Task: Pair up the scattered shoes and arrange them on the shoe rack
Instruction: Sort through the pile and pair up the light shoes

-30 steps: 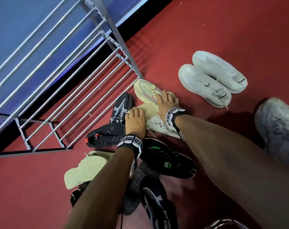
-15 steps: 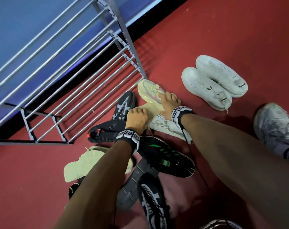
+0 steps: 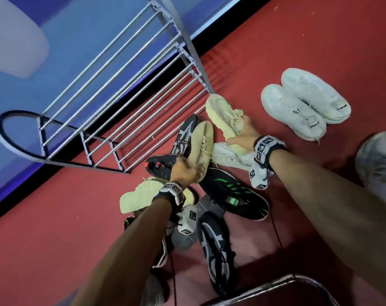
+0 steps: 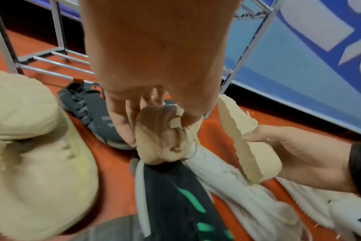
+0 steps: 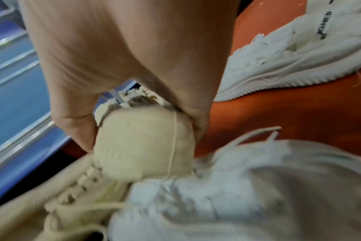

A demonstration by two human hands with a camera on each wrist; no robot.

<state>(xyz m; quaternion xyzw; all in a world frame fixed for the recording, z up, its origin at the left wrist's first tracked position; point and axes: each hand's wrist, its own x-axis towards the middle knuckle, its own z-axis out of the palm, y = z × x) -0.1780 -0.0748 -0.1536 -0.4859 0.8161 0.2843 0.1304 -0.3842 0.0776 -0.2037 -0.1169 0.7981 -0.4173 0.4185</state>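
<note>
Gripped now by the heel in the left hand [image 3: 183, 171]: the first cream shoe [image 3: 202, 142], with thumb and fingers curled round the collar, as seen plainly from the left wrist. Gripped in the same manner in the right hand [image 3: 242, 135]: the second cream shoe [image 3: 223, 113], its heel pinched between thumb and fingers.

Half a second ago only covered from above, lying low in the pile; now raised at the heel and tilted, toes turned toward the shoe rack [image 3: 196, 67]. Not possible to tell whether the toes are fully off the red floor [image 3: 298, 40] or touching the shoes below.

Most likely meaning for the task: a match found and picked up, one shoe to each hand, with the carry to the rack to follow. Nothing seen on the rack bars yet, so probably an early stage.

Lying in the same places as before:
- the white pair [image 3: 302, 102], side by side to the right of the rack;
- the black shoe with green marks [image 3: 234, 193], near the left wrist;
- a white shoe [image 3: 231, 155], just under the right hand;
- a third cream shoe [image 3: 139, 195], beside the left forearm.

Worth a check before placing: three shoes of similar cream colour, so perhaps not the true pair. Also some risk from loose laces catching in the pile.
</note>
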